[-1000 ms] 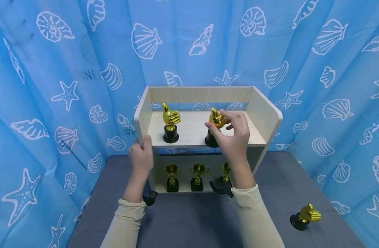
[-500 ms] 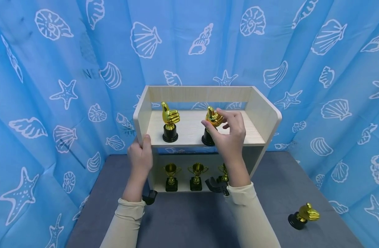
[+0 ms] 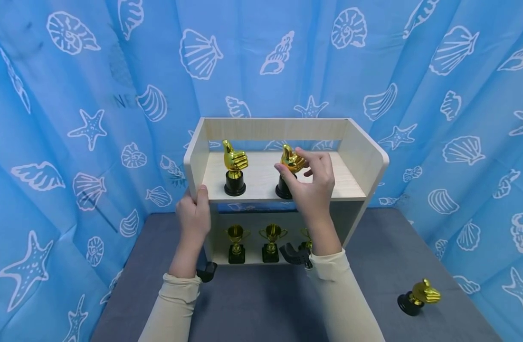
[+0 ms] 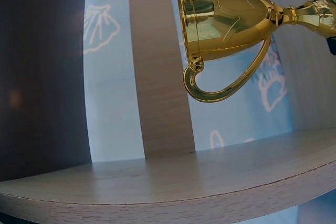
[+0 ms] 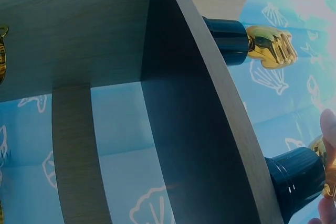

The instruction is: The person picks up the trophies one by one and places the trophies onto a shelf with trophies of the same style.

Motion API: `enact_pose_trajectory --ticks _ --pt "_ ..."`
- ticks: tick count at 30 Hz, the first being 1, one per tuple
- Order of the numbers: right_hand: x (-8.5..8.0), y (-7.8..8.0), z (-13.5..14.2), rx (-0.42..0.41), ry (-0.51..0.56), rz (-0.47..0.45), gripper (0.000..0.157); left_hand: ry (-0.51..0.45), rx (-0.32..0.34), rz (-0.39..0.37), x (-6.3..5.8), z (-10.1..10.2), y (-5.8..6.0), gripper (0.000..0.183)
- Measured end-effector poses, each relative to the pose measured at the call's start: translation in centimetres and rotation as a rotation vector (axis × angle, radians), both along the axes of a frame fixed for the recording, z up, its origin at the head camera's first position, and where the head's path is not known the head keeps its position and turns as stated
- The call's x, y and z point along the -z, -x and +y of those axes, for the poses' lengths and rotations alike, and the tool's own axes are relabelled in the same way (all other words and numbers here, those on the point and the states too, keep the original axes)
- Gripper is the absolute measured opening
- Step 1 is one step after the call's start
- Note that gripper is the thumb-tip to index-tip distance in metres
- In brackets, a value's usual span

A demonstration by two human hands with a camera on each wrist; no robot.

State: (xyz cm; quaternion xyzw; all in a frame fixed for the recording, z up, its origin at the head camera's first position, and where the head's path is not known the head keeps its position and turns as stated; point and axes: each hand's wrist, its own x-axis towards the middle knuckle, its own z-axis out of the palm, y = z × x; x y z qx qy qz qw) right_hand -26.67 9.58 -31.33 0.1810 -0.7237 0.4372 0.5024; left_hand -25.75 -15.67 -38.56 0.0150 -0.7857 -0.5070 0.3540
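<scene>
My right hand [image 3: 316, 187] pinches the gold top of a thumbs-up trophy [image 3: 289, 160] between thumb and fingers. Its black base [image 5: 300, 179] is at the front edge of the upper shelf in the right wrist view. To the left, another thumbs-up trophy [image 3: 234, 164] stands upright on the same board. My left hand [image 3: 194, 213] grips the left side panel of the pale wooden shelf unit [image 3: 364, 154], thumb on the front edge. In the left wrist view, a gold cup trophy [image 4: 226, 19] shows inside the lower compartment.
Below are two gold cup trophies [image 3: 236, 242] and a third cup [image 3: 305, 237], partly hidden by my right wrist. A further thumbs-up trophy [image 3: 418, 298] is at the right on the grey tabletop [image 3: 252, 304]. A blue shell-patterned curtain [image 3: 252, 47] hangs behind the unit.
My right hand has slid the pinched trophy a little to the left along the upper shelf, toward the other thumbs-up trophy. The left hand keeps its grip on the side panel.
</scene>
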Motion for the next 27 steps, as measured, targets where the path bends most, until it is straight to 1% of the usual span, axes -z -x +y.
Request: enact_pose_trajectory --ticks 12,27 --pt "0.0 0.3 -0.6 0.032 0.0 -0.024 0.05 0.004 -0.006 0.013 0.0 0.1 0.1 0.043" --pt "-0.1 0.8 -1.2 0.037 0.003 -0.047 0.05 -0.014 0.017 0.005 0.0 0.1 0.1 0.043"
